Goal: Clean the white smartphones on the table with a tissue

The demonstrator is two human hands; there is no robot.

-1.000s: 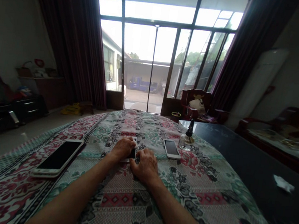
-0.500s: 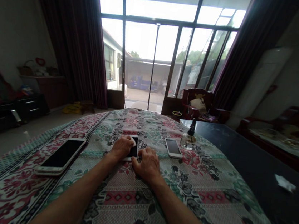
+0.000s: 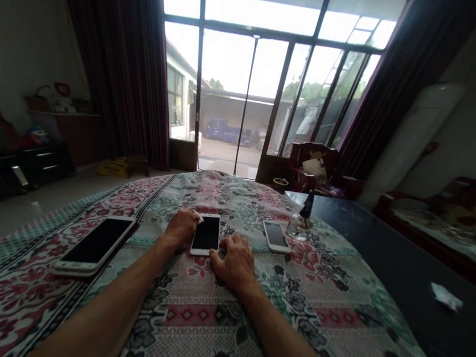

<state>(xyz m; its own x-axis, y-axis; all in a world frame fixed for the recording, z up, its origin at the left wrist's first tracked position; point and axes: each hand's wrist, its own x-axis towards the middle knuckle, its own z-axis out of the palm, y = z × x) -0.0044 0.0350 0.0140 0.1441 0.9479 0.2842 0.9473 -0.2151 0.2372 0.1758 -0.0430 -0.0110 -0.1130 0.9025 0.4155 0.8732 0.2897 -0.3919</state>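
In the middle of the table a white smartphone [image 3: 206, 235] with a dark screen lies flat, face up. My left hand [image 3: 181, 226] is closed on a small white tissue [image 3: 200, 219] at the phone's upper left edge; most of the tissue is hidden by the fingers. My right hand [image 3: 235, 260] rests at the phone's lower right, fingers curled, its thumb on the corner, holding it there. To the right lies a smaller white phone [image 3: 276, 237], beside a clear glass spray bottle [image 3: 301, 223] with a black top. A larger white phone [image 3: 95, 246] lies on the left.
A flowered cloth [image 3: 188, 316] covers the table. On the dark surface [image 3: 387, 258] to the right lies a crumpled white tissue [image 3: 447, 297]. Beyond the table stand a wooden chair [image 3: 313, 167] and glass doors [image 3: 225, 102] between dark curtains.
My left hand has moved left with the tissue, off the middle of the screen to its upper left edge. My right hand has stayed at the phone's corner.
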